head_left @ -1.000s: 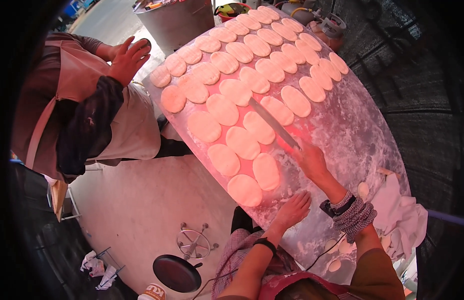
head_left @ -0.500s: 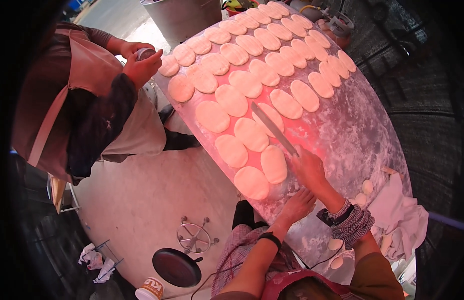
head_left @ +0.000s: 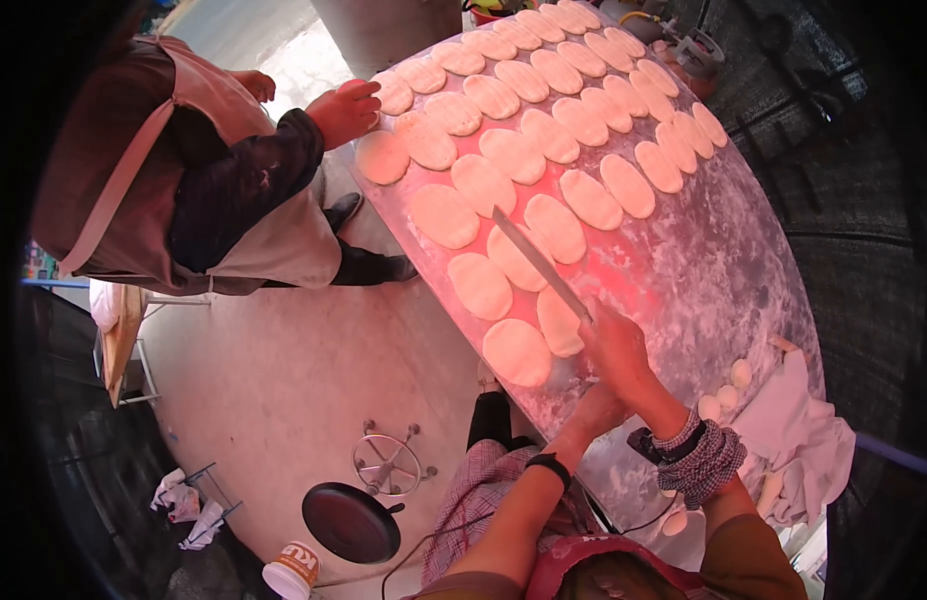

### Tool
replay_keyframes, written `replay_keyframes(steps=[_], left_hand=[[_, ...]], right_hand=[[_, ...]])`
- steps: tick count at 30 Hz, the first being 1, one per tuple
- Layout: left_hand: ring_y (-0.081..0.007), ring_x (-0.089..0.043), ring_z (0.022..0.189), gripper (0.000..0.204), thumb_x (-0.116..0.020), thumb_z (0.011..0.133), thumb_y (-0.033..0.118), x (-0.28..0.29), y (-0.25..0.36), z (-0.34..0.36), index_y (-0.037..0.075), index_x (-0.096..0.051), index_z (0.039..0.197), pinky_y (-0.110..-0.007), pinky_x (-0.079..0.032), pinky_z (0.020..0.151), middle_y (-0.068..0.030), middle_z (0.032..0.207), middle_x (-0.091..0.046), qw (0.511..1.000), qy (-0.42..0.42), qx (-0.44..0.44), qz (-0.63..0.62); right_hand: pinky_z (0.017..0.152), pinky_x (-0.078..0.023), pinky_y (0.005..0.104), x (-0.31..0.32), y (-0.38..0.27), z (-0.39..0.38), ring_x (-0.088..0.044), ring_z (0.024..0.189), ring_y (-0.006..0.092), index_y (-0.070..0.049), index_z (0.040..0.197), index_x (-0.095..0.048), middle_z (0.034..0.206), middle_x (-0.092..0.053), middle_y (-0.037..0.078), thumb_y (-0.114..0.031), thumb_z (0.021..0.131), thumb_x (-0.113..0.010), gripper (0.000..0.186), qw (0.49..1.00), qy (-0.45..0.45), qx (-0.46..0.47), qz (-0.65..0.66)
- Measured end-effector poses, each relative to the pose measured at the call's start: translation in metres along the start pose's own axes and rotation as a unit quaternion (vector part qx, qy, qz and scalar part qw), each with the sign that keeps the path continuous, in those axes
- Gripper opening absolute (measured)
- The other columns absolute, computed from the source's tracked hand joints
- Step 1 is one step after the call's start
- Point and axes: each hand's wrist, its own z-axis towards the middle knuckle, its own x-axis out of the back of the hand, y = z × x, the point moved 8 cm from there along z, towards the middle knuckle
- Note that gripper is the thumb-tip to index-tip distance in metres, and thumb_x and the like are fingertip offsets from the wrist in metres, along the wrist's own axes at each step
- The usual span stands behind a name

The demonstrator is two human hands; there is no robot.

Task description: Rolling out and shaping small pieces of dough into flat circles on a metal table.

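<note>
Many flat, oval dough pieces (head_left: 483,185) lie in rows across the floured metal table (head_left: 684,260). In my right hand (head_left: 621,352) is a long knife (head_left: 540,262), its narrow blade slanting up and left over the nearer dough pieces; my fingers wrap round its handle end. Whether the blade touches the dough, I cannot tell. Close beside the right wrist, my left hand (head_left: 596,410) is low over the table's near part. The right hand and wrist partly cover its fingers. The nearest round dough piece (head_left: 517,353) lies to the left of both hands.
At the left table edge stands a person in an apron (head_left: 209,80), one hand (head_left: 344,112) over the far-left dough. Cloth (head_left: 789,430) and small dough balls (head_left: 729,396) are at right. A black pan (head_left: 351,523), wheeled base (head_left: 387,464) and tub (head_left: 292,570) stand on the floor.
My right hand and the knife have shifted slightly down. My left hand has moved up beneath the right wrist. The other person's hand has reached over the dough, away from their other hand.
</note>
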Motion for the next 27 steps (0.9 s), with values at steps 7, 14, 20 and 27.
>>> replay_keyframes(steps=[7, 14, 20, 27], left_hand=[[-0.0290, -0.045, 0.134, 0.049, -0.054, 0.096, 0.024, -0.012, -0.007, -0.002, 0.007, -0.047, 0.141, -0.043, -0.032, 0.116, -0.0107, 0.144, -0.051, 0.998, -0.050, 0.035, -0.017], [-0.0304, -0.041, 0.138, 0.049, -0.053, 0.096, 0.023, -0.026, -0.014, -0.014, 0.006, -0.046, 0.141, -0.046, -0.030, 0.116, -0.0124, 0.147, -0.046, 0.999, 0.035, -0.009, -0.021], [-0.0290, -0.044, 0.136, 0.048, -0.055, 0.093, 0.028, -0.040, -0.022, -0.012, 0.006, -0.051, 0.136, -0.048, -0.035, 0.113, -0.0119, 0.145, -0.048, 0.985, 0.068, -0.069, 0.141], [-0.0312, -0.043, 0.135, 0.047, -0.054, 0.088, 0.026, -0.027, -0.007, -0.007, 0.002, -0.053, 0.129, -0.050, -0.034, 0.113, -0.0141, 0.142, -0.049, 0.989, 0.034, -0.076, 0.122]], right_hand=[[0.077, -0.050, 0.0506, -0.005, -0.002, -0.005, -0.064, 0.088, 0.0435, -0.005, 0.124, -0.054, 0.092, -0.065, 0.024, -0.013, 0.089, -0.056, 0.037, 0.999, -0.001, -0.023, 0.028], [0.075, -0.051, 0.0518, -0.017, -0.016, -0.011, -0.065, 0.086, 0.0437, -0.003, 0.125, -0.053, 0.096, -0.065, 0.024, -0.018, 0.093, -0.054, 0.036, 1.000, 0.000, 0.015, 0.025], [0.073, -0.050, 0.0521, -0.033, -0.054, -0.017, -0.063, 0.088, 0.0445, -0.005, 0.120, -0.051, 0.093, -0.065, 0.024, -0.015, 0.092, -0.054, 0.029, 0.998, 0.024, 0.029, 0.042], [0.074, -0.051, 0.0509, -0.032, -0.054, -0.027, -0.064, 0.088, 0.0445, -0.003, 0.120, -0.051, 0.097, -0.064, 0.025, -0.015, 0.092, -0.056, 0.031, 0.998, 0.006, 0.029, 0.064]])
